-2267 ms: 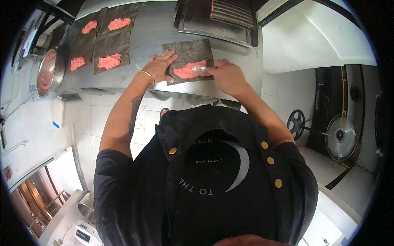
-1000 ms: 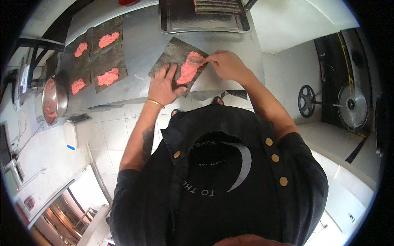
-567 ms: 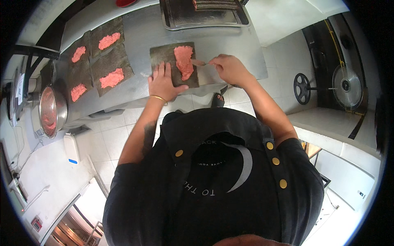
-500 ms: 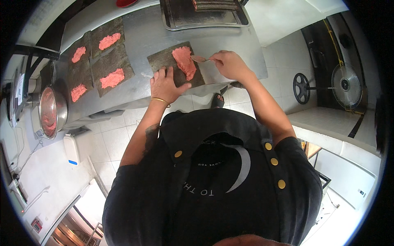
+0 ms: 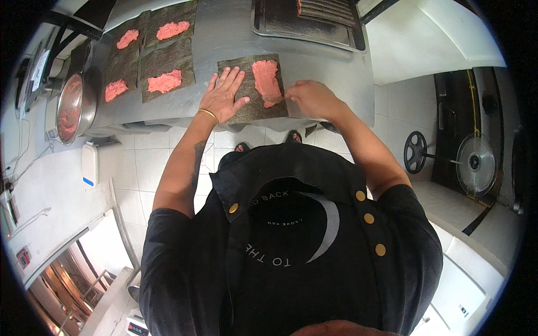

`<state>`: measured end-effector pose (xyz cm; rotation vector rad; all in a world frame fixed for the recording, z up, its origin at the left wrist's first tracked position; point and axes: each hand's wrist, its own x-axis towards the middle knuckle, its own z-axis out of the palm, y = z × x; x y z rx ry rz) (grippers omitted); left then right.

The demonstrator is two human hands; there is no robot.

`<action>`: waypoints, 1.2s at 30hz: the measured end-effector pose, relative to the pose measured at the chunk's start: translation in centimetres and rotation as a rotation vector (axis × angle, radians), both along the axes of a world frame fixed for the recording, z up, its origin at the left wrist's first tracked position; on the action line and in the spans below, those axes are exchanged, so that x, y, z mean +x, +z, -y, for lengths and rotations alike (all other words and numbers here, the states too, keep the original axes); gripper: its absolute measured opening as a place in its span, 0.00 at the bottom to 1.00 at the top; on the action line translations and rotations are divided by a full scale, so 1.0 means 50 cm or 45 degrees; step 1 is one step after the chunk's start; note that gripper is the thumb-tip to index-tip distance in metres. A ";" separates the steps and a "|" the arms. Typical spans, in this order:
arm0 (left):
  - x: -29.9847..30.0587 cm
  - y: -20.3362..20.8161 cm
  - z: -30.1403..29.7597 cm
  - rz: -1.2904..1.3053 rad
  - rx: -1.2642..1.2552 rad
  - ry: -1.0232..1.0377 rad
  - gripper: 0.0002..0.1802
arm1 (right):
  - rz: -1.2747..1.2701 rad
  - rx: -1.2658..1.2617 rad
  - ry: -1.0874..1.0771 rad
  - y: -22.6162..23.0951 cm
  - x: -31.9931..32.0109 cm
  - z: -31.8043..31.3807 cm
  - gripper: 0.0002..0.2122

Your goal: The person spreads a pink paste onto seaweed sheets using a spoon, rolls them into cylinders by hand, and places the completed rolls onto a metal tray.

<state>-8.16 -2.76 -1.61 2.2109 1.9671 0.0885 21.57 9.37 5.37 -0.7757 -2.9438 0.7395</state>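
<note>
Dark seaweed sheets, five, left hand (image 5: 224,95) spread flat, right hand (image 5: 311,98) pinching pink paste (image 5: 265,81)

tray (image 5: 314,33) cut off at top edge, right hand (image 5: 311,99) fingertips' contact with pink paste (image 5: 266,81) unclear

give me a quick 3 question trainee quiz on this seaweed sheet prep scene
1. True or false: the left hand lies flat on the nearest seaweed sheet.
2. What do the right hand fingers touch? A) the metal bowl B) the pink paste on that sheet C) the tray
3. Fill in: further left on the steel counter lie ____ more sheets, each with a pink patch.

Key: 1 true; 2 B; 3 four
</note>
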 end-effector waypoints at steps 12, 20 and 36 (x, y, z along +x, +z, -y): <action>0.005 0.000 -0.061 -0.072 -0.034 0.042 0.41 | -0.062 0.014 0.094 -0.044 0.001 -0.037 0.09; 0.004 -0.010 -0.115 -0.093 -0.026 0.194 0.41 | -0.161 -0.006 -0.115 -0.013 -0.025 -0.125 0.09; -0.033 0.015 -0.054 -0.093 -0.010 -0.107 0.55 | -0.001 -0.008 -0.005 -0.038 0.011 -0.077 0.09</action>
